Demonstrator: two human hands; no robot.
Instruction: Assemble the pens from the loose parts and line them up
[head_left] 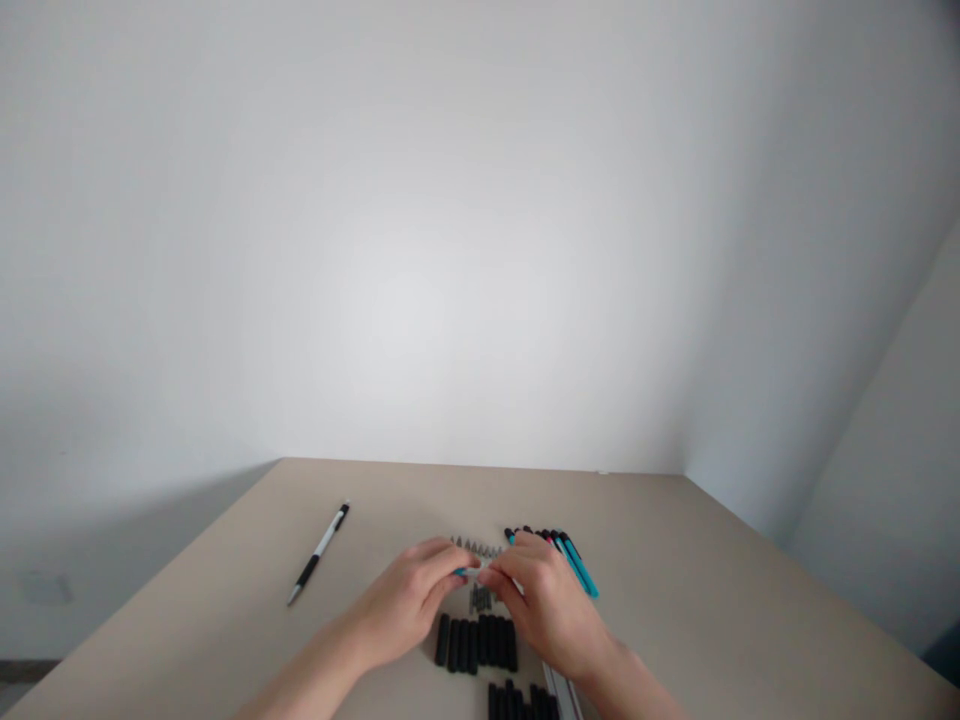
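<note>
Both of my hands meet over the middle of the table, fingertips pinched together. My left hand [409,592] is closed on one end of a slim pen part [471,572], whitish with a blue bit showing. At its other end, the fingers of my right hand [551,597] are closed on it too; they hide much of the piece. Just beyond the fingers stands a row of small pointed silver pen tips [469,545]. Below the hands lie small grey springs [481,599] and a row of black rubber pen grips [477,643].
Blue pen barrels [576,565] with black ends lie beyond my right hand. More black pieces [517,703] and long whitish sticks [561,692] are at the near edge. A white and black pen [319,553] lies at left. The beige table [720,600] meets a white wall.
</note>
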